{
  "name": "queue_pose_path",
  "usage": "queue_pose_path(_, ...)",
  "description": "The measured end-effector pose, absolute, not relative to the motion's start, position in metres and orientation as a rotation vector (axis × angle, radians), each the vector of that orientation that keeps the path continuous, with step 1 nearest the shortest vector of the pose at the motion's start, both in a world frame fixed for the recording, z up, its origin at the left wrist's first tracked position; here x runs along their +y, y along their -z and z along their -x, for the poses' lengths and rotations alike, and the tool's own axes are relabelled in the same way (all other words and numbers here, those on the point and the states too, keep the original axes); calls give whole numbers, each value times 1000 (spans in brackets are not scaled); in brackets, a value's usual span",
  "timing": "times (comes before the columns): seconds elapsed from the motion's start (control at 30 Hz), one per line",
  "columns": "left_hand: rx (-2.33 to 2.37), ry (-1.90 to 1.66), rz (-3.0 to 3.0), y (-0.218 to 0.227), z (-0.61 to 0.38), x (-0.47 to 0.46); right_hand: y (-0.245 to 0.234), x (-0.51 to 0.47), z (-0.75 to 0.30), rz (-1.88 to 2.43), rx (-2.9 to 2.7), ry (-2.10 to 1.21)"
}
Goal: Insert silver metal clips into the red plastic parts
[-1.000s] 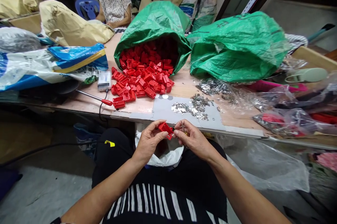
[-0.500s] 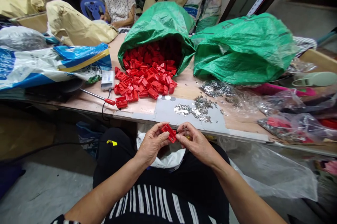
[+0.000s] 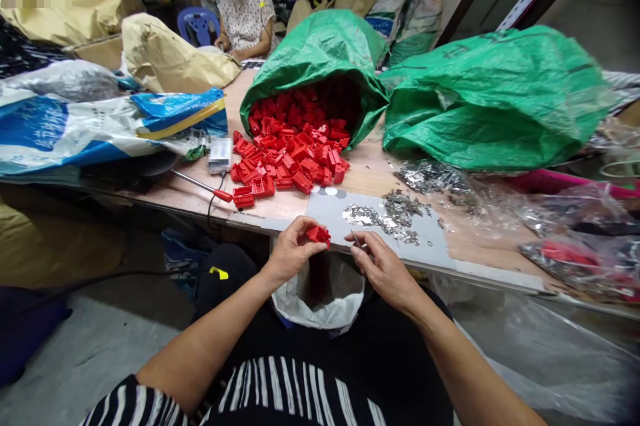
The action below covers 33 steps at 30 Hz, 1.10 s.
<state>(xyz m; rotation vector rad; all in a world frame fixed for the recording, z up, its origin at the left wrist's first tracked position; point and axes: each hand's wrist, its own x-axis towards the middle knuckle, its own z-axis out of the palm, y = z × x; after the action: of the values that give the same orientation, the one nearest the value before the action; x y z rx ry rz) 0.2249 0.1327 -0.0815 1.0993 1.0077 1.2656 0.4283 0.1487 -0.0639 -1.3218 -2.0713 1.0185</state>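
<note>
My left hand [image 3: 290, 253] is closed on a red plastic housing [image 3: 318, 235], held between thumb and fingers above an open white bag [image 3: 345, 316] in my lap. The housing is tilted, its end turned to the right. To the right, apart from it, my right hand [image 3: 380, 261] pinches a thin, pointed metal tool [image 3: 355, 238]; its handle is mostly hidden in the fingers. Small flat metal pieces [image 3: 406, 209] lie scattered on a grey sheet [image 3: 325, 213] just beyond my hands. A heap of similar red housings [image 3: 295, 159] spills onto the table.
The heap comes out of a green sack [image 3: 315, 46]; another green sack [image 3: 495, 99] lies to the right. At left are a red-handled screwdriver [image 3: 205, 187], a small white box [image 3: 220, 154] and a blue-white bag [image 3: 65, 126]. A co-worker [image 3: 247, 13] sits across the table.
My hands have moved apart. The red housing has turned in my left hand, and my right hand with the tool has drawn away to the right. The view has shifted slightly left.
</note>
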Motion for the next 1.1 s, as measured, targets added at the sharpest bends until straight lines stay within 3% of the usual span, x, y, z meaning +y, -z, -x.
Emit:
queue_pose_path(0.3,1390,-949,-1787,93,-203,168,72,165,-416,1404,-2302,-647)
queue_pose_path(1.1,1305,-886,-1816,91,-200,179,78,175,-401,1287,-2467,-494)
